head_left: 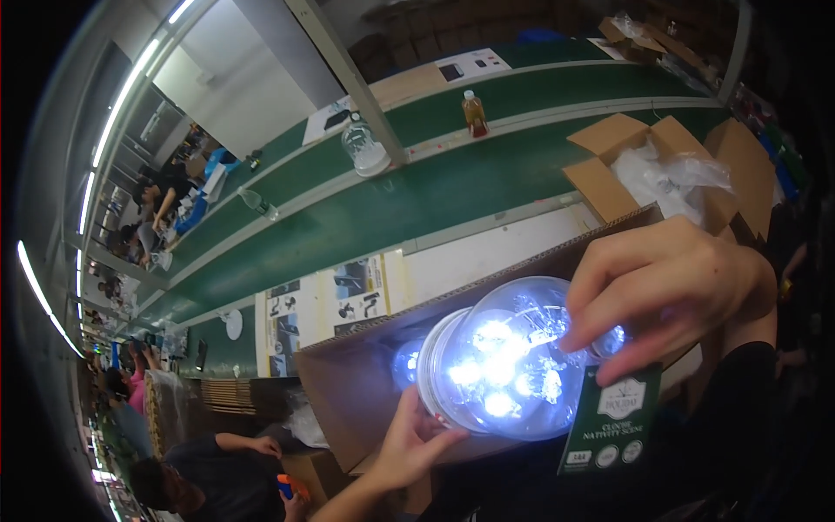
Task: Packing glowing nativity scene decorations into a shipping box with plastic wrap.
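A clear glass-like cloche (522,304), lit inside by several bright white lights, lies tilted on its side in front of me. My left hand (410,448) grips its round base from below, thumb and fingers against the rim. Curled fingers of my right hand (665,291) close around the knob end of the dome. Glare hides the figures inside. From the knob end hangs a green printed tag (609,422). Beneath the cloche is an open cardboard box (344,404), with another bluish-white glow (405,362) inside it; whether that is a second cloche I cannot tell.
Beyond the box runs a green conveyor belt (322,257). Another cloche (364,150) and an amber bottle (475,115) stand along its far side. At right sits an open carton (600,187) holding plastic-wrapped things. A co-worker (209,470) holds an orange-and-blue object at lower left.
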`<state>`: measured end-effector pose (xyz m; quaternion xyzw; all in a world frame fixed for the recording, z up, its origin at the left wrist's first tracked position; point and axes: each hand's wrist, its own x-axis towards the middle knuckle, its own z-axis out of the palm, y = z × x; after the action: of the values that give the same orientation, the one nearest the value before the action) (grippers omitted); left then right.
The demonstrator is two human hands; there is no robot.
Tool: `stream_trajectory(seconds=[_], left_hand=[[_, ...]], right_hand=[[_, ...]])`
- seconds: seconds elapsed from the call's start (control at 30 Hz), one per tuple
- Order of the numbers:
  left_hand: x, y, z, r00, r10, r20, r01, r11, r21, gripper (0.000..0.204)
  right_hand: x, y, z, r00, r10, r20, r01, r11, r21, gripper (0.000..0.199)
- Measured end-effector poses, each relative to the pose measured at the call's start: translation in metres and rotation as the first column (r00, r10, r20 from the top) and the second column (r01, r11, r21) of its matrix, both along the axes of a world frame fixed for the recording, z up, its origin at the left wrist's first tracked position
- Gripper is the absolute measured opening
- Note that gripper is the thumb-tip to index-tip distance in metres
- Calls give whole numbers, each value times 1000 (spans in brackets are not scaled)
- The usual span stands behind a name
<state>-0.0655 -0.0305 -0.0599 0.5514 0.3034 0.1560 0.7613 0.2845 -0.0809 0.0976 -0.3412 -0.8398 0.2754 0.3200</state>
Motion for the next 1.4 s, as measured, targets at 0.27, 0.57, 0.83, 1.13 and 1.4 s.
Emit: stream_trajectory(seconds=[0.27, 0.57, 0.83, 1.13, 1.4], left_hand=[[22, 74, -16, 628, -453, -632, 733, 617, 286, 43], [84, 124, -93, 487, -170, -857, 873, 125, 472, 34], [108, 101, -206, 527, -238, -815, 826, -79, 558, 34], [118, 111, -314, 731, 103, -675, 655, 174, 736, 28], [142, 100, -204, 118, -204, -972, 977, -153, 150, 23]], right_hand=[[5, 12, -42, 981, 112, 156, -125, 989, 74, 24], [17, 6, -89, 865, 84, 494, -125, 991, 50, 29], [17, 12, -127, 742, 38, 669, -178, 974, 143, 22], [0, 30, -148, 717, 111, 688, -279, 950, 138, 14], [5, 25, -154, 699, 124, 704, -258, 962, 87, 15]])
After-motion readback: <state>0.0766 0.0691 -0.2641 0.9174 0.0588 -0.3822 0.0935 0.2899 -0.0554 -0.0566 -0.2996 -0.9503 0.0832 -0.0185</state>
